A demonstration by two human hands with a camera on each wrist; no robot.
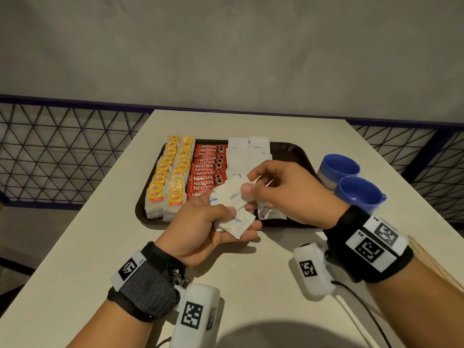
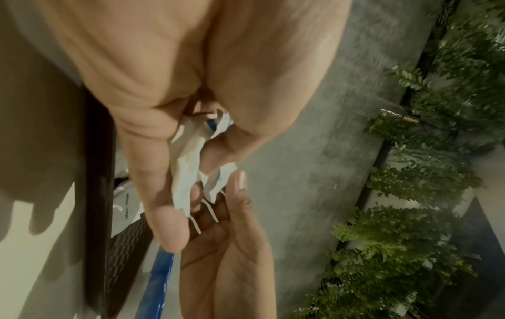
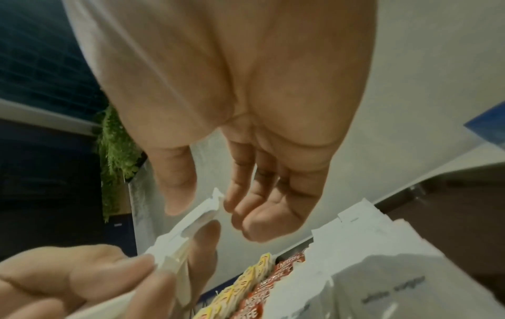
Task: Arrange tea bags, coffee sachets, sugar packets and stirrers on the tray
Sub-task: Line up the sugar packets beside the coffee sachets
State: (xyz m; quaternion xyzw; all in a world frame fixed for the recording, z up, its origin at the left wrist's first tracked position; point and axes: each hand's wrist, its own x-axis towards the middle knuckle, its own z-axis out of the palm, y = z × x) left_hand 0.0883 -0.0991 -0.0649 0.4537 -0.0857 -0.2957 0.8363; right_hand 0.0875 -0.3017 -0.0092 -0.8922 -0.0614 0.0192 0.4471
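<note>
Left hand point(image 1: 200, 227) grips sugar packets point(image 1: 237, 223) over the near edge of the tray point(image 1: 141, 212); right hand point(image 1: 288, 189) pinches the top packet point(image 1: 228, 195). Beyond, tea bags point(image 1: 170, 177), coffee sachets point(image 1: 206, 169) and sugar rows point(image 1: 248, 146) lie on the tray, left to right.

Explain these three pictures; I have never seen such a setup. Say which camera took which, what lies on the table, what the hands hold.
No machine: a person works bare-handed, with a camera on the head and one on each wrist. The wide picture is the head view; the close-ups look along each palm. On the table a dark tray holds tea bags, coffee sachets and rows of sugar packets; two blue cups stand beside it. The left hand grips a bunch of sugar packets; the right hand pinches the top one.
</note>
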